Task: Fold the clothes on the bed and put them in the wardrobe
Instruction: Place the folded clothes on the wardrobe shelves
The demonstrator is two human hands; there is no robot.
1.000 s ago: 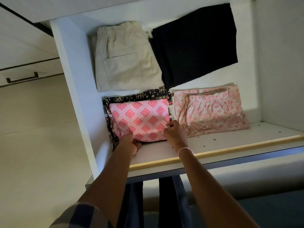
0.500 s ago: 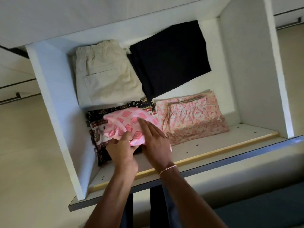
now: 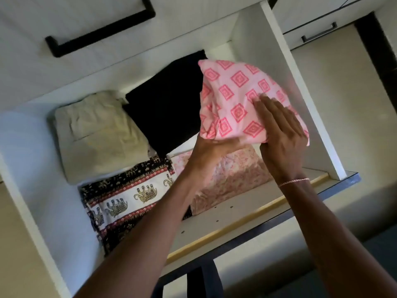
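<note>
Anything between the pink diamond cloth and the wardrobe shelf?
No barrier: the shelf front is open. But folded clothes cover most of it. The pink diamond cloth, held between left hand and right hand, hangs above the floral cloth and black garment, so it would likely land on a pile.

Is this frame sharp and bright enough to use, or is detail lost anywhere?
Head view: dim, the black garment a flat dark patch without visible folds. Head view: pink cloth, left hand and right hand slightly blurred. Head view: wardrobe walls slant from the wide lens; no glare.
</note>
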